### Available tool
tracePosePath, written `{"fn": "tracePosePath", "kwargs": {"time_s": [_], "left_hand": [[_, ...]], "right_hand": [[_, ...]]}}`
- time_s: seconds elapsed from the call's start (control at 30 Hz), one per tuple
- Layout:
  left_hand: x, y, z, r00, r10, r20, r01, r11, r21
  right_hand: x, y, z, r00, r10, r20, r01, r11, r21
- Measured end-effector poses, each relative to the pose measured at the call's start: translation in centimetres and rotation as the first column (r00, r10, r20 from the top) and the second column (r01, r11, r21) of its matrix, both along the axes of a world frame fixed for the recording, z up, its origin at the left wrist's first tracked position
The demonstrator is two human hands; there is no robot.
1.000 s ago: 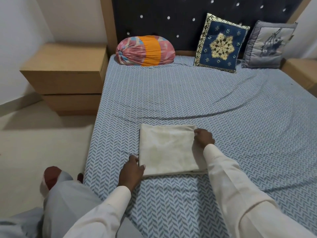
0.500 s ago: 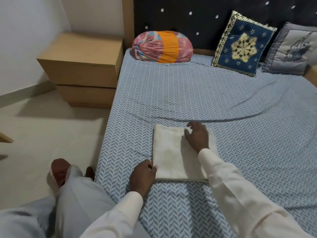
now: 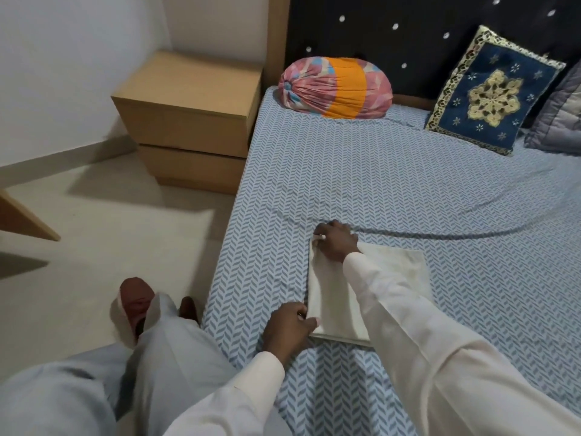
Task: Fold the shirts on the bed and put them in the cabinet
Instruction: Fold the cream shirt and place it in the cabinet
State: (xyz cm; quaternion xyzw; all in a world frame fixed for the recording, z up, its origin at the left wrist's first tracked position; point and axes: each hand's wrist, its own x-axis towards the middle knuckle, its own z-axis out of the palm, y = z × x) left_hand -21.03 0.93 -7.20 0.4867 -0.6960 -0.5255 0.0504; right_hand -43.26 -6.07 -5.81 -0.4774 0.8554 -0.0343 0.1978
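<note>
A cream shirt, folded into a flat rectangle, lies on the blue herringbone bed sheet near the bed's left edge. My left hand grips the shirt's near left corner. My right hand reaches across it and pinches the far left corner, my sleeve covering the shirt's middle. No cabinet door is in view.
A wooden bedside unit with two drawers stands left of the bed by the wall. A pink and orange bolster, a blue embroidered cushion and a grey cushion lean on the dark headboard. My knee and foot are beside the bed.
My right hand slid from the shirt's far right corner across to its far left corner. My left hand closed on the near left corner. The view shifted left.
</note>
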Motion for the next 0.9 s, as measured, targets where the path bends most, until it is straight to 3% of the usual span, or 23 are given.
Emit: {"fn": "tracePosePath", "kwargs": {"time_s": [0.07, 0.13, 0.2, 0.3, 0.4, 0.47, 0.53, 0.6, 0.7, 0.9], "left_hand": [[1.2, -1.0, 0.4, 0.995, 0.065, -0.072, -0.057, 0.993, 0.103], [3.0, -2.9, 1.1, 0.992, 0.100, -0.083, -0.095, 0.993, 0.069], [5.2, -5.8, 1.8, 0.991, 0.130, -0.022, -0.130, 0.991, -0.016], [8.4, -9.6, 3.7, 0.951, 0.236, 0.198, -0.198, 0.960, -0.197], [8.1, -9.4, 4.4, 0.926, 0.305, 0.222, -0.205, 0.901, -0.382], [6.0, -7.0, 4.3, 0.965, 0.234, 0.116, -0.162, 0.885, -0.436], [3.7, -4.3, 3.5, 0.996, 0.059, 0.069, -0.024, 0.905, -0.425], [1.7, -1.7, 2.3, 0.982, -0.133, 0.132, 0.177, 0.892, -0.416], [-0.1, 1.6, 1.4, 0.914, -0.312, 0.261, 0.401, 0.795, -0.456], [-4.0, 5.9, 2.0, 0.839, -0.402, 0.367, 0.544, 0.645, -0.536]], "right_hand": [[0.6, -1.3, 0.5, 1.000, -0.006, 0.000, 0.006, 1.000, -0.020], [1.9, -2.9, 1.1, 0.998, -0.032, 0.051, 0.036, 0.995, -0.096], [3.9, -4.7, 1.9, 0.998, -0.029, 0.059, 0.040, 0.982, -0.182], [7.8, -6.8, 3.2, 1.000, -0.018, -0.022, 0.009, 0.941, -0.339], [10.9, -6.8, 4.1, 0.989, 0.133, -0.059, -0.145, 0.920, -0.365], [10.8, -5.3, 3.0, 0.965, 0.259, 0.030, -0.244, 0.937, -0.250], [8.7, -2.7, 1.8, 0.951, 0.289, 0.108, -0.274, 0.953, -0.132], [5.3, 0.3, 1.8, 0.961, 0.256, 0.103, -0.248, 0.965, -0.080], [-0.8, 5.1, 2.3, 0.981, 0.196, 0.000, -0.196, 0.981, 0.015], [-8.1, 11.0, 3.2, 0.964, 0.264, 0.033, -0.266, 0.959, 0.094]]}}
